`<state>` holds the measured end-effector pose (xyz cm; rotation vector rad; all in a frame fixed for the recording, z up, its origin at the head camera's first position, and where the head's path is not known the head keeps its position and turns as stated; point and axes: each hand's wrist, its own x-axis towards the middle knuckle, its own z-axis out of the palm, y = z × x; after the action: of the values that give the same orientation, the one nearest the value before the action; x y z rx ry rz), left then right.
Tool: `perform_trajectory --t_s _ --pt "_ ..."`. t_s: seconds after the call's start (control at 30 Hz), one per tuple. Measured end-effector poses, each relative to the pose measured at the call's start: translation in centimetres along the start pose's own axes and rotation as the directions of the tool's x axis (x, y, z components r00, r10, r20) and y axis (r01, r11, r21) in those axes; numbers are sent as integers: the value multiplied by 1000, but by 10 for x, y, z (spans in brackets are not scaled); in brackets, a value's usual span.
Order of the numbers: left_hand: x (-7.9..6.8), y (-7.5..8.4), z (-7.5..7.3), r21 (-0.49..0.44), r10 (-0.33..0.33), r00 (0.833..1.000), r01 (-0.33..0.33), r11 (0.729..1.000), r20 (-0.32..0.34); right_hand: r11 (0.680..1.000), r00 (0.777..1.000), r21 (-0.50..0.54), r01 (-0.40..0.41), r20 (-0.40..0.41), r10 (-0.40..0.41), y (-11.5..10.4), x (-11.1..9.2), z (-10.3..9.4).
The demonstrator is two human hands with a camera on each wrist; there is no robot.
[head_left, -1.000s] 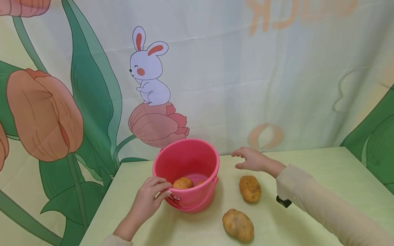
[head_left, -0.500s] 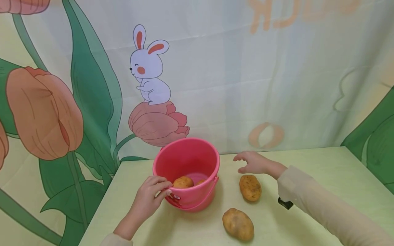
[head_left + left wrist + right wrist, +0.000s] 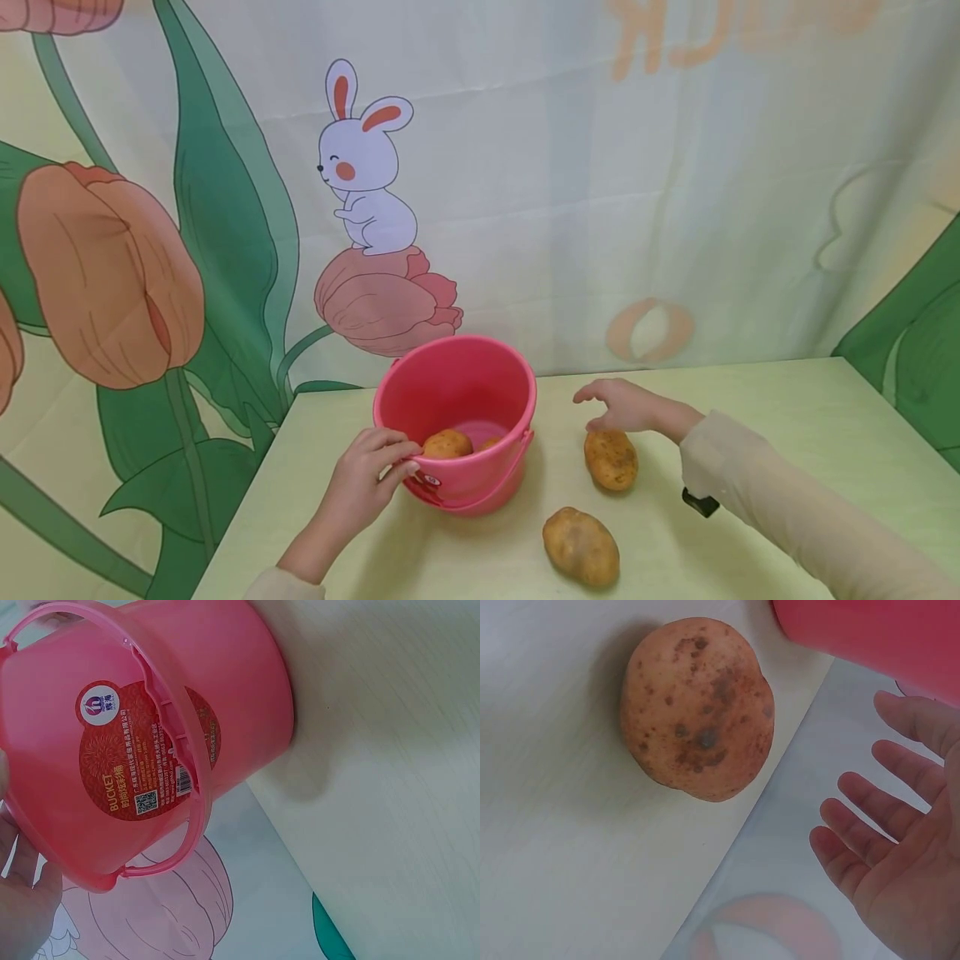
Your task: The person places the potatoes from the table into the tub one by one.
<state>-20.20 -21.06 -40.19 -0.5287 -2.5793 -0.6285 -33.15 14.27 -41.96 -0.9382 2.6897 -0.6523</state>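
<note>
My left hand [image 3: 367, 467] grips the near-left rim of a pink plastic bucket [image 3: 480, 487], fingers over the edge and thumb outside. In the left wrist view the bucket's red label [image 3: 139, 761] and its hanging handle [image 3: 196, 825] show. A potato [image 3: 447, 444] lies inside, with part of another potato [image 3: 491, 443] behind the rim. My right hand [image 3: 630, 405] hovers right of the bucket, fingers spread and holding nothing. Just below it lies a spotted potato [image 3: 611, 461], seen close up in the right wrist view [image 3: 697, 712]. A larger, paler potato [image 3: 581, 547] rests nearer the front.
The pale green table [image 3: 787, 433] ends at the back against a hanging cloth [image 3: 540, 208] printed with a rabbit and tulips. A black wrist device [image 3: 701, 502] hangs under the right sleeve [image 3: 795, 500].
My right hand has come down and slightly right, so that it now overlaps the top of the spotted potato in the head view. My left hand and the bucket stay put.
</note>
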Motion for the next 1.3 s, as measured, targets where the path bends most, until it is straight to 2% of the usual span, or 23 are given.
perform_trajectory --t_s 0.47,0.87,1.3 --pt "0 0 0 -3 2 1000 -2 1000 4 998 996 51 -43 77 39 10 -7 10" --pt "0 0 -1 0 -7 1000 7 1000 6 994 993 94 -47 108 37 15 -10 14" --pt "0 0 -1 -6 -3 1000 3 1000 4 986 982 127 -106 167 84 16 -12 20"
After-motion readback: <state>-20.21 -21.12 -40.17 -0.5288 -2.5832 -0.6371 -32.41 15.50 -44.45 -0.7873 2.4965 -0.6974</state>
